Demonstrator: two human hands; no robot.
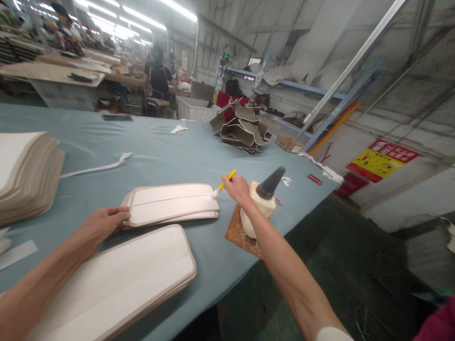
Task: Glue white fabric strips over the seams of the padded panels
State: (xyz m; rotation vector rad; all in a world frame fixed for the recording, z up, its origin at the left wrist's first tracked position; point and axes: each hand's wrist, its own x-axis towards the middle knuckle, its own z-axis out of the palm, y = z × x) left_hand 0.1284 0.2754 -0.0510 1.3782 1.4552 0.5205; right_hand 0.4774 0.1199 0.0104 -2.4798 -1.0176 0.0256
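Note:
My right hand (237, 188) is closed round a yellow-handled brush (227, 178), whose pale tip touches the right end of a white rounded panel (174, 203). That panel lies on top of a small stack, with a dark line along its length. My left hand (110, 219) has its fingers pressed together at the panel's left end. Nearer to me lies a second stack of larger white panels (131, 279). Beneath my right forearm, a cream bottle with a black cone nozzle (272, 183) stands on a brown board (236, 233).
A tall stack of pale panels (31, 175) is at the left of the blue-green table (170, 161). Dark curved pieces (245, 128) are piled at the back. A small cardboard box (288, 143) sits at the far right edge. People are in the background.

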